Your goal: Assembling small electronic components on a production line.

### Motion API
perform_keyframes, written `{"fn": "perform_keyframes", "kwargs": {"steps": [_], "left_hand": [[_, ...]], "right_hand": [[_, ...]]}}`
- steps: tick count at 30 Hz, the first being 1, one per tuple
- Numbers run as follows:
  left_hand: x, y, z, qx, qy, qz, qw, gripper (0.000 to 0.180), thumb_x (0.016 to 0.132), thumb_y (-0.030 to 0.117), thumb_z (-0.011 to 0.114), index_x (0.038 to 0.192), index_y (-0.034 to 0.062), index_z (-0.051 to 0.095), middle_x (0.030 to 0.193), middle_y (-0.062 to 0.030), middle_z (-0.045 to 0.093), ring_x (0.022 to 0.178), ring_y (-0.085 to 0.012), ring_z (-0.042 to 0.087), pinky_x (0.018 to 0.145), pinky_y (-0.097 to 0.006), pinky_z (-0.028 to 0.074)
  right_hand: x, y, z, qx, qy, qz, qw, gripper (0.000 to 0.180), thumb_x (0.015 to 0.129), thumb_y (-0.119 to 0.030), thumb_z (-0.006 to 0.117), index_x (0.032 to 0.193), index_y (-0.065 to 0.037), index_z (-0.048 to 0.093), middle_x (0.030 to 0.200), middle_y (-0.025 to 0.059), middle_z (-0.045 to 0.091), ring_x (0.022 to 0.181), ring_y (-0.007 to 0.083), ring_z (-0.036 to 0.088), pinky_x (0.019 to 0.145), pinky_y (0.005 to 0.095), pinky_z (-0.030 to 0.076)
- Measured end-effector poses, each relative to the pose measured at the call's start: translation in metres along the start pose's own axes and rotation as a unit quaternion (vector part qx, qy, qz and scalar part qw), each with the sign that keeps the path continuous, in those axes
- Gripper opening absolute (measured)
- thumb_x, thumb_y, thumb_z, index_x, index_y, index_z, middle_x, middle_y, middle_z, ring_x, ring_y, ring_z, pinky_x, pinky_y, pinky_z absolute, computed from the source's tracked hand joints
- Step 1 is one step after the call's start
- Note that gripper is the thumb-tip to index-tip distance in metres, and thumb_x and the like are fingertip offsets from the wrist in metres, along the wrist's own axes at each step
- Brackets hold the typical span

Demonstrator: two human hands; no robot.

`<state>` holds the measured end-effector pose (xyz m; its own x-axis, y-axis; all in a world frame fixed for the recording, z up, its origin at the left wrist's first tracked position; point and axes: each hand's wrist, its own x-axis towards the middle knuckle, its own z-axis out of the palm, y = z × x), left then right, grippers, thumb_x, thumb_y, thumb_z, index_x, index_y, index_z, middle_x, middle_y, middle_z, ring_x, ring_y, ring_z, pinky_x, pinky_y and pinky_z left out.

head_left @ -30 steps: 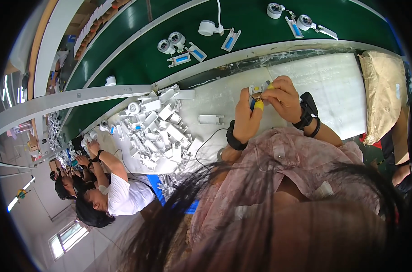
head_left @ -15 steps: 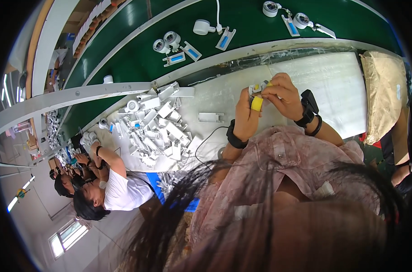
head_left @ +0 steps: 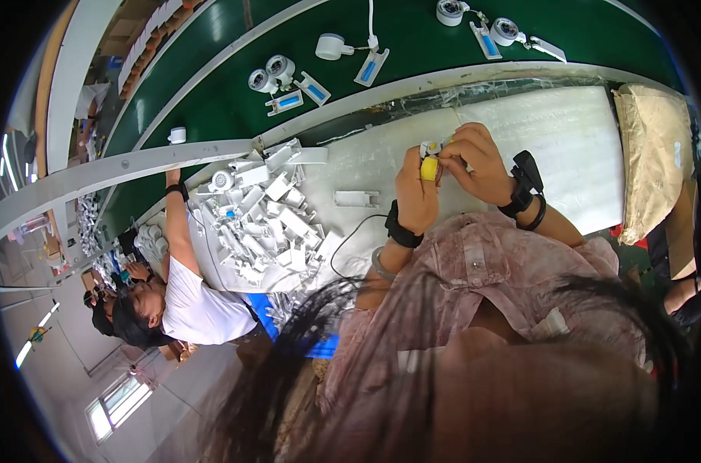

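Observation:
Above the pale work surface, my left hand is closed around a small white plastic part. Something yellow, perhaps a wrap on a fingertip, shows at its thumb side. My right hand meets it from the right, thumb and fingers pinched at the part's edge; what exactly they grip is hidden. A single white plastic housing lies to the left of my hands. Beyond it is a heap of similar white plastic housings.
A green conveyor belt runs along the far side, bearing round white heads joined to blue-marked pieces. A white metal bar crosses at left, beside a co-worker in a white shirt. A brown paper sack stands right.
The pieces on the belt have shifted left. My left hand has turned slightly around the part, while my right stays close. The co-worker's arm has stretched out toward the belt.

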<state>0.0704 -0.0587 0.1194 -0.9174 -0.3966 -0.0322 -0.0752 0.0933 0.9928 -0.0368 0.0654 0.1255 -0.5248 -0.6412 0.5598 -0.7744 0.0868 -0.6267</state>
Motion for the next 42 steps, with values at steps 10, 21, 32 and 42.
{"fn": "perform_keyframes", "kwargs": {"steps": [10, 21, 32, 42], "left_hand": [[0.074, -0.085, -0.047, -0.012, 0.038, -0.04, 0.998, 0.028, 0.093, 0.009, 0.051, 0.12, 0.0, 0.051, 0.119, -0.0144, 0.058, 0.107, -0.0225, 0.058, 0.089, -0.029, 0.045], [0.212, -0.123, -0.173, 0.529, 0.232, -0.284, 0.765, 0.05, 0.077, 0.04, 0.068, 0.103, -0.0014, 0.058, 0.109, -0.0207, 0.062, 0.102, -0.0365, 0.062, 0.083, -0.045, 0.053], [0.233, -0.151, -0.222, 0.329, 0.271, -0.076, 0.901, 0.044, 0.074, 0.006, 0.064, 0.109, -0.004, 0.039, 0.101, -0.026, 0.061, 0.076, -0.0357, 0.068, 0.066, -0.043, 0.057], [0.106, -0.037, -0.149, -0.05, 0.069, -0.096, 0.992, 0.023, 0.094, 0.011, 0.051, 0.115, 0.0042, 0.044, 0.088, -0.0103, 0.061, 0.049, -0.0145, 0.056, 0.038, -0.027, 0.046]], "right_hand": [[0.029, 0.079, 0.041, 0.139, -0.029, 0.149, 0.979, 0.007, 0.084, -0.002, 0.065, 0.088, -0.003, 0.059, 0.082, 0.0084, 0.061, 0.072, 0.0192, 0.06, 0.067, 0.0302, 0.047], [0.101, 0.168, 0.065, -0.034, 0.045, 0.106, 0.993, 0.03, 0.081, -0.004, 0.065, 0.111, -0.002, 0.061, 0.113, 0.0158, 0.061, 0.108, 0.0329, 0.055, 0.092, 0.0399, 0.045], [0.009, 0.092, 0.057, 0.09, -0.115, 0.125, 0.981, 0.016, 0.083, -0.001, 0.06, 0.099, -0.002, 0.062, 0.1, 0.0148, 0.063, 0.099, 0.0324, 0.058, 0.084, 0.0385, 0.047], [-0.019, 0.061, 0.04, 0.21, -0.193, 0.207, 0.936, 0.027, 0.082, -0.003, 0.062, 0.109, -0.004, 0.06, 0.104, 0.0146, 0.062, 0.097, 0.0311, 0.061, 0.085, 0.0372, 0.049]]}}
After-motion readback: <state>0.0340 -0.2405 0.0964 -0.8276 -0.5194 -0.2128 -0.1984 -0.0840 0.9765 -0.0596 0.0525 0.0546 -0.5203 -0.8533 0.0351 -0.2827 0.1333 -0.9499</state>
